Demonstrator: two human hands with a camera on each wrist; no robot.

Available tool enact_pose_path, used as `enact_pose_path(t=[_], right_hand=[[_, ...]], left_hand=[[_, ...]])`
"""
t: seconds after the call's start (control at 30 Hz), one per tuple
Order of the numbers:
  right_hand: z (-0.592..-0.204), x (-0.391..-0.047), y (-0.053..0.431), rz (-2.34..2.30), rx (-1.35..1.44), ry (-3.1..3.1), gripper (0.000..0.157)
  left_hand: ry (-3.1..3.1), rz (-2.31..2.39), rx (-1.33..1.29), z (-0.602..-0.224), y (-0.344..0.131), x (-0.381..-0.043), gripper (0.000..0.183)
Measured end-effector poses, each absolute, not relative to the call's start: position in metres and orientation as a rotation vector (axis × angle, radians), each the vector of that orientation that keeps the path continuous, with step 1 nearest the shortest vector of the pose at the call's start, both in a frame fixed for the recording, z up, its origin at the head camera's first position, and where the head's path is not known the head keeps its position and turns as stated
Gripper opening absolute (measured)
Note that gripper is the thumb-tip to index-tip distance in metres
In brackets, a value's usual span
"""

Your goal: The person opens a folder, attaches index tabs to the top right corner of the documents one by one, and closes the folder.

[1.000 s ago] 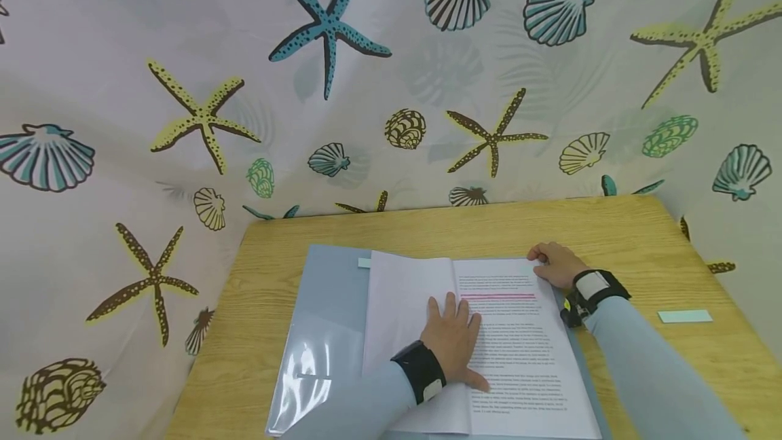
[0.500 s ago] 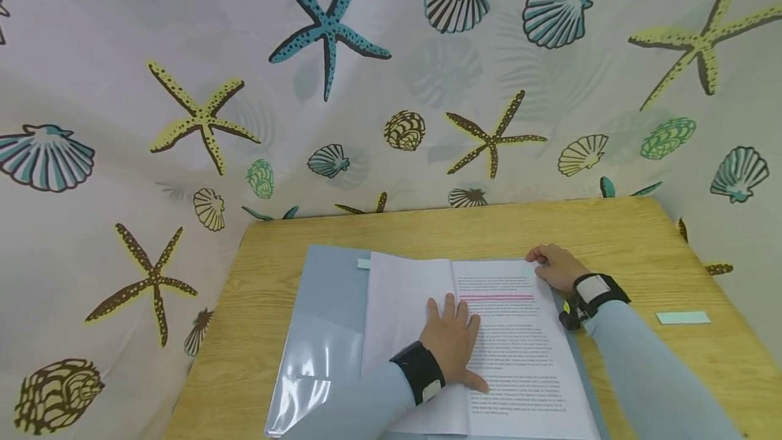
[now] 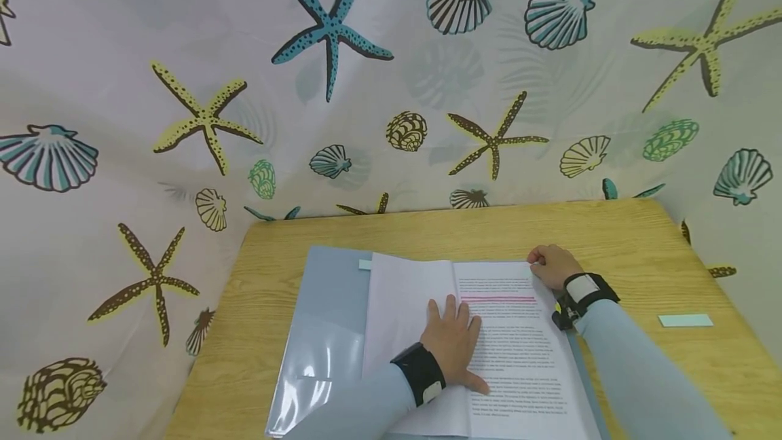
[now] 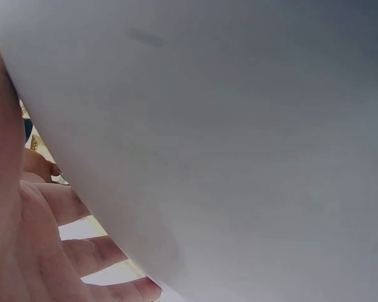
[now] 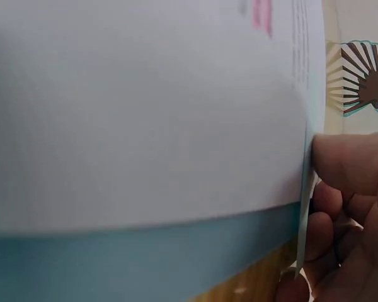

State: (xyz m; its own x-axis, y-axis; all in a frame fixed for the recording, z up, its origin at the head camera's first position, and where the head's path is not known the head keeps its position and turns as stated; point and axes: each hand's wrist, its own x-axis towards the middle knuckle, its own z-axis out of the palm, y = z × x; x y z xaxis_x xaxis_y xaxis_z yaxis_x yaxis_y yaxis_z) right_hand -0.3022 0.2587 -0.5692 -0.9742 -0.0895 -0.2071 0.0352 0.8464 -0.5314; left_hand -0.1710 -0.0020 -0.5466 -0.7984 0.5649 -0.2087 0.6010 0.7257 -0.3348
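A printed document (image 3: 519, 358) with one pink-highlighted line lies spread on a blue-grey plastic folder (image 3: 324, 297). My left hand (image 3: 451, 348) rests flat near its middle fold, fingers spread across both pages. White paper (image 4: 227, 151) fills most of the left wrist view, bulging in front of that hand's fingers. At the page's top right corner, my right hand (image 3: 552, 267) pinches between thumb and fingers. The right wrist view shows a narrow pale green sticky tab (image 5: 302, 242) standing out from the page edge there, with the thumb on one side and curled fingers on the other.
Another pale tab (image 3: 364, 265) sticks out at the top of the left page. A pale green strip (image 3: 685, 320) lies on the wooden table (image 3: 287, 229) to the right. Behind stands a white cloth (image 3: 366, 175) printed with starfish and shells.
My right wrist and forearm have shifted slightly to the left, while the fingers stay at the page corner. The left hand has not moved on the pages.
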Motion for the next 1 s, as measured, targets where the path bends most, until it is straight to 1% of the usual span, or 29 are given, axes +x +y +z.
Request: enact_pose_path(t=[0.07, 0.13, 0.27, 0.37, 0.5, 0.6, 0.67, 0.73, 1.0], right_hand=[[-0.57, -0.302, 0.259, -0.824, -0.041, 2.791, 0.016], [-0.572, -0.302, 0.258, -0.818, -0.037, 2.802, 0.02], [-0.577, -0.303, 0.258, -0.776, -0.025, 2.844, 0.032], [-0.582, -0.303, 0.261, -0.736, -0.066, 2.849, 0.042], [-0.584, -0.305, 0.266, -0.72, -0.141, 2.813, 0.058], [-0.585, -0.307, 0.268, -0.729, -0.155, 2.788, 0.064], [-0.586, -0.307, 0.27, -0.759, -0.146, 2.766, 0.061], [-0.587, -0.307, 0.272, -0.784, -0.143, 2.757, 0.056], [-0.581, -0.304, 0.272, -0.839, -0.166, 2.744, 0.028]], left_hand=[[2.834, -0.586, 0.96, -0.547, -0.002, -0.171, 0.122], [2.831, -0.58, 0.959, -0.547, -0.002, -0.171, 0.122], [2.826, -0.585, 0.954, -0.547, -0.002, -0.17, 0.122], [2.821, -0.589, 0.952, -0.547, -0.001, -0.17, 0.122], [2.808, -0.587, 0.943, -0.548, 0.0, -0.171, 0.123], [2.803, -0.59, 0.938, -0.548, 0.0, -0.171, 0.123], [2.806, -0.589, 0.939, -0.548, 0.0, -0.171, 0.123], [2.809, -0.594, 0.94, -0.547, -0.001, -0.171, 0.123], [2.811, -0.604, 0.946, -0.545, -0.001, -0.171, 0.121]])
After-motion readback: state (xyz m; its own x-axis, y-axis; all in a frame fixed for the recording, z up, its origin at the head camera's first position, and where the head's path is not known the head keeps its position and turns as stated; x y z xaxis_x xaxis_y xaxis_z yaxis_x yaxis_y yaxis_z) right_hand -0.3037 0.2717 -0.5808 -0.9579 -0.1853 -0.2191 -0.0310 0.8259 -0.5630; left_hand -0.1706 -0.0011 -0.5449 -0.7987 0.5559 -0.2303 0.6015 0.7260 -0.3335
